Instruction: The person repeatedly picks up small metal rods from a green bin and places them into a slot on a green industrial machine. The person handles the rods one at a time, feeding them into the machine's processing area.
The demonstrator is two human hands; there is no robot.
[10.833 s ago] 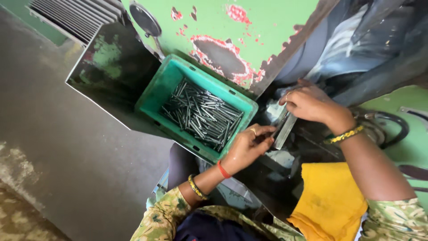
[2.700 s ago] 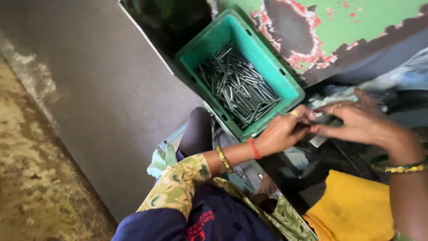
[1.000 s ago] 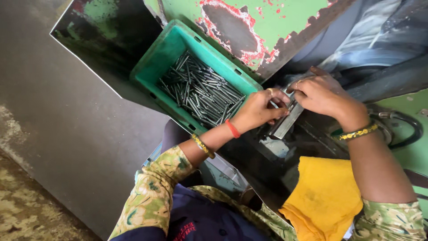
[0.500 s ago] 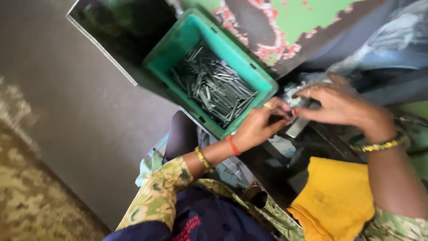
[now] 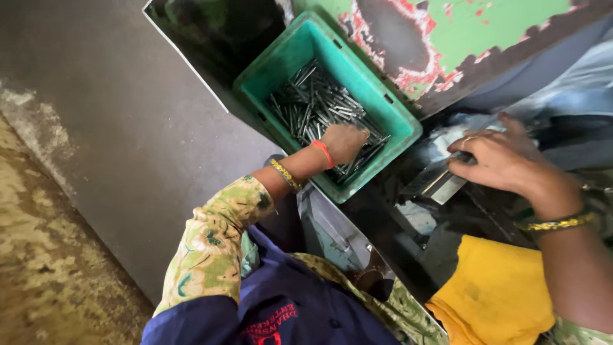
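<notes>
A green plastic crate [image 5: 284, 56] holds a heap of thin metal rods [image 5: 314, 106]. My left hand [image 5: 343, 142] is down in the crate's near corner, fingers curled into the rods; whether it grips any is hidden. My right hand [image 5: 499, 161] rests to the right on a flat metal bar [image 5: 438, 184] on the dark machine bed, fingers spread over its upper end. Bangles and a red thread circle my left wrist, and a beaded bangle sits on the right wrist.
A worn green machine panel [image 5: 472, 35] with red patches rises behind the crate. A yellow cloth [image 5: 495, 295] lies at the lower right. Grey metal sheet [image 5: 121, 147] and rough floor [image 5: 45, 268] fill the left side.
My left hand has left the metal bar beside my right hand and gone left into the crate of rods. My right hand stays on the bar.
</notes>
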